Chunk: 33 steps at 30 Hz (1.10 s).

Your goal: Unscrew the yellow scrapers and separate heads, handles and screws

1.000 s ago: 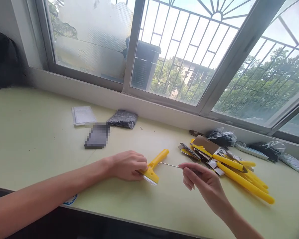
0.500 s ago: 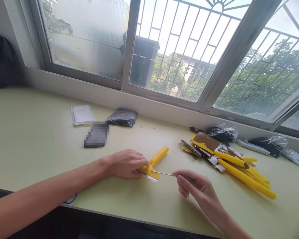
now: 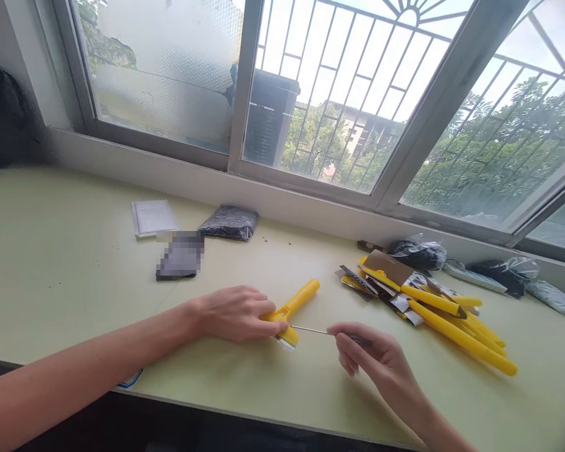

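A yellow scraper [image 3: 295,306] lies on the pale green table [image 3: 66,263], handle pointing up and right. My left hand [image 3: 235,312] is closed on its wide head and presses it to the table. In my right hand [image 3: 376,361], fingers pinched, is a thin screwdriver [image 3: 327,333] held level, its metal tip touching the scraper's head near the blade.
A pile of several yellow scrapers and dark card packets [image 3: 433,301] lies at the right. Dark plastic bags [image 3: 419,254] sit along the window sill behind it. Farther left are a black packet [image 3: 230,223], a white booklet [image 3: 154,217] and a blurred dark item [image 3: 181,255].
My right hand moved left and down, bringing the screwdriver tip from the scraper's neck to its head. My left hand stayed on the scraper.
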### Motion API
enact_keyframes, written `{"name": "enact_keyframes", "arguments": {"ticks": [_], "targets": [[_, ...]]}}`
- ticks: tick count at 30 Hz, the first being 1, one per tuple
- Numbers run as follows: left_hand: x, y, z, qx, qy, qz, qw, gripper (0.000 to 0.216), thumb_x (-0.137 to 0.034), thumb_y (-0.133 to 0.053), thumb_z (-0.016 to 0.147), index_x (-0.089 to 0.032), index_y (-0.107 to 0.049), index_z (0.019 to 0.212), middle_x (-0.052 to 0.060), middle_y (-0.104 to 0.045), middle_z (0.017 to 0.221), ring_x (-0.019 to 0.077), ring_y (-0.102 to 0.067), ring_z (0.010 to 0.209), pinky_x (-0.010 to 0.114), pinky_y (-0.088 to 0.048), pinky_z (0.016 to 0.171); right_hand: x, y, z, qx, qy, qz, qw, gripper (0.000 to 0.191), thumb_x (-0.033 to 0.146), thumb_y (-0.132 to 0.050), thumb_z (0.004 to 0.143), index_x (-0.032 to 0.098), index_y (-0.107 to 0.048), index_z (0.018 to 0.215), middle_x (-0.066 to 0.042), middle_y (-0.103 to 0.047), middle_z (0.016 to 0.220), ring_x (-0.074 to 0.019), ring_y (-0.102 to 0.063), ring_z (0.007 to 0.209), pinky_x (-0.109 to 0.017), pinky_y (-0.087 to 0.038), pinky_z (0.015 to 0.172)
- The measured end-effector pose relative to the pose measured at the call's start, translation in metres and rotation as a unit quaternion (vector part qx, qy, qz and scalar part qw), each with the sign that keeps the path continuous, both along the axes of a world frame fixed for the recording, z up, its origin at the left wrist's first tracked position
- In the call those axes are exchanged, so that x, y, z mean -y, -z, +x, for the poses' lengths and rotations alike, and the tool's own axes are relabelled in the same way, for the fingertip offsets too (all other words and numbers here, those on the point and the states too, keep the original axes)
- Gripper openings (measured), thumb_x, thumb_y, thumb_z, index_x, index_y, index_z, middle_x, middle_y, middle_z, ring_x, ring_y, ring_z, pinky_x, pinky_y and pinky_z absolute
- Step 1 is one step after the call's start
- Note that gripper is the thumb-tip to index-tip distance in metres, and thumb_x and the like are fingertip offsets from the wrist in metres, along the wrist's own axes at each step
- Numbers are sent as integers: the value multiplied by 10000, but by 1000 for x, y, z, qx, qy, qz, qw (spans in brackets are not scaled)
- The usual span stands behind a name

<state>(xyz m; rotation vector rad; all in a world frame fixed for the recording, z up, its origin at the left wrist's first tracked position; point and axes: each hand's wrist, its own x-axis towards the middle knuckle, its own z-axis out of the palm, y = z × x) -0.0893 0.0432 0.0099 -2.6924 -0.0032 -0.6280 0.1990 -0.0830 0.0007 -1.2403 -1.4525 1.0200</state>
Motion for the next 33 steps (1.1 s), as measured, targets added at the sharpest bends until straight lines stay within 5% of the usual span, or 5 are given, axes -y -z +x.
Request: {"name": "enact_keyframes", "arguments": {"ticks": [5,10,17,26,33], "targets": [[4,-3,0,-7,-1,3,1000,258,-124,-529,969,-269,-592,1174,19,-621,750,136,-528,547,266,-396,519,-27,-15,10,5,41,71,997,350,502,-713,882,187,-759,1029,-1,-519,620,-146,-477,551,-298,-402,516],[8,-3,1,0,-8,49,999,265,-108,-518,950,-258,-603,1152,19,-620,691,143,-535,500,272,-341,458,-122,-11,12,124,101,167,973,384,521,-664,874,168,-736,1007,-25,-604,671,-144,-503,550,-289,-425,533],[3,-1,-6,28,-22,66,997,278,-77,-465,938,-226,-563,1152,8,-591,659,136,-492,453,296,-271,406,-239,16,-12,130,174,163,962,428,507,-550,847,140,-733,970,-50,-634,684,-179,-548,581,-296,-439,554],[-6,9,-4,44,-81,55,994,222,-89,-460,890,-213,-563,1042,-31,-533,605,120,-416,402,299,-185,387,-264,32,-18,121,203,137,962,439,448,-512,820,125,-759,988,-49,-650,672,-196,-551,610,-306,-430,596],[-9,11,-2,101,-99,-131,981,266,-90,-509,811,-215,-606,1025,-24,-626,690,97,-472,461,255,-267,432,-255,29,-18,71,204,132,967,420,476,-565,794,139,-767,943,-34,-617,631,-192,-528,585,-306,-422,567]]}}
